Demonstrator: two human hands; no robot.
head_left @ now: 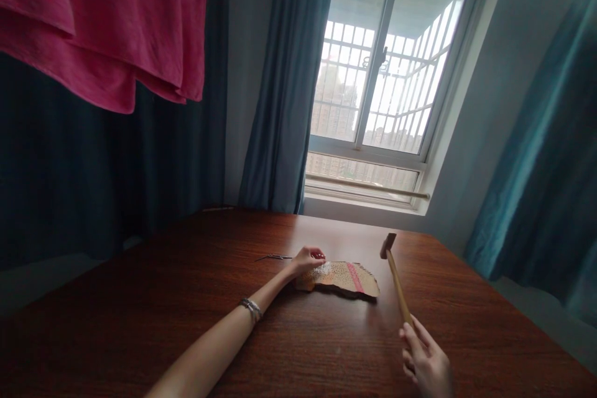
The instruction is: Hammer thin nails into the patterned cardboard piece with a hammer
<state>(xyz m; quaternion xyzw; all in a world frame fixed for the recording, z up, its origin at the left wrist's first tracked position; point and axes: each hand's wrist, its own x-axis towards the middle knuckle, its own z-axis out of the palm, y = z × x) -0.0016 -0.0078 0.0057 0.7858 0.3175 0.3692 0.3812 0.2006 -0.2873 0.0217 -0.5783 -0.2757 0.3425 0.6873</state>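
A torn-edged piece of cardboard (347, 278) lies on the brown table, speckled with many small dark marks and crossed by a pink stripe. At its left end is my left hand (308, 259), fingers curled together in a pinch; what they hold, if anything, is too small to tell. My right hand (425, 357) is wrapped round the lower handle of a wooden-handled hammer (398, 280). The hammer's head is up, to the right of the cardboard and apart from it. Just left of my left hand lies a thin, dark metal tool (274, 257), its kind unclear.
The wood-grain table (317, 348) reaches back towards a barred window (373, 74). Blue curtains (284, 87) hang on both sides. A pink cloth (121, 25) hangs at the upper left, above the table's level.
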